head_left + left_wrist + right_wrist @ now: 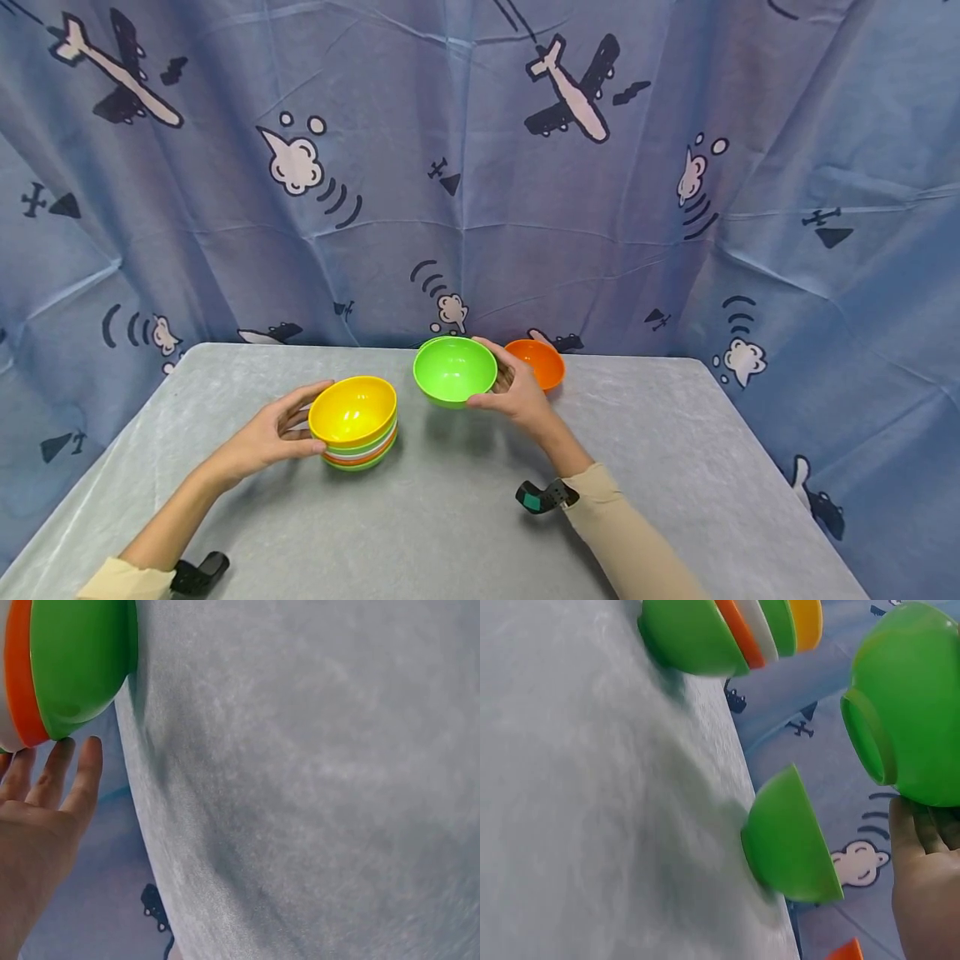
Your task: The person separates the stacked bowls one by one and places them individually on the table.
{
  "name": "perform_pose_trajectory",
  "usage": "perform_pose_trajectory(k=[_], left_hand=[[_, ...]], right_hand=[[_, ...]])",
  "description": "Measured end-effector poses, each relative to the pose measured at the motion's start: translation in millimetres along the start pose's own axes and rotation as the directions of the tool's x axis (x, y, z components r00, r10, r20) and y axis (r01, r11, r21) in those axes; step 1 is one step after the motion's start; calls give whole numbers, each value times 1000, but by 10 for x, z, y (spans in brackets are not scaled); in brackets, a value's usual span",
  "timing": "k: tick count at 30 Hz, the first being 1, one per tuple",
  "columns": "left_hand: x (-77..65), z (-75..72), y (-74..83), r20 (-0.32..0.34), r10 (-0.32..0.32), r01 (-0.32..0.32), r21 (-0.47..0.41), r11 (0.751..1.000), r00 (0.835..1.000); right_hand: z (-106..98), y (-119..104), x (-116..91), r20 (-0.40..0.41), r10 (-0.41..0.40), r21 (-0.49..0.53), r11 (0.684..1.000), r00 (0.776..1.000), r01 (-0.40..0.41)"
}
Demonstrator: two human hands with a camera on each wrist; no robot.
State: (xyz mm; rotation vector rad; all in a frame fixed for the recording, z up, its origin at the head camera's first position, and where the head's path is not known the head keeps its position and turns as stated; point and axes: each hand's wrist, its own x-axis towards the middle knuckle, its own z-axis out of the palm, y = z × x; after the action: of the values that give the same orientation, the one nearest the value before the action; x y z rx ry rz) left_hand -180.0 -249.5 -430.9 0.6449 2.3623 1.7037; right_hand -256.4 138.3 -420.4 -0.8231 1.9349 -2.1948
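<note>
Stacked bowls [354,423] stand left on the desk [420,525], your left hand [264,435] gripping them between thumb and fingers. Your right hand [527,400] pinches a raised green bowl [453,371]; another green bowl [791,844] and an orange bowl [542,364] remain unstacked, far.

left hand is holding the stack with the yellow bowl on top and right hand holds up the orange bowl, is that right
Not quite: the right hand is holding up a green bowl, as the head view shows, not the orange bowl. The left hand is indeed holding the stack with the yellow bowl on top.
</note>
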Motion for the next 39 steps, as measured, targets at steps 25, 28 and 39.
perform_pose_trajectory(k=[25,28,39], left_hand=[[-5,-16,-9,8,26,-26,8,1000,1000],[-2,-16,-12,3,22,-23,16,1000,1000],[0,-22,-27,-6,1,-1,21,1000,1000]], right_hand=[[-829,-192,-372,-16,-43,-62,997,999,42],[-931,-227,-426,-59,-25,-92,996,998,19],[-1377,-335,-674,-183,22,-183,982,983,-56]])
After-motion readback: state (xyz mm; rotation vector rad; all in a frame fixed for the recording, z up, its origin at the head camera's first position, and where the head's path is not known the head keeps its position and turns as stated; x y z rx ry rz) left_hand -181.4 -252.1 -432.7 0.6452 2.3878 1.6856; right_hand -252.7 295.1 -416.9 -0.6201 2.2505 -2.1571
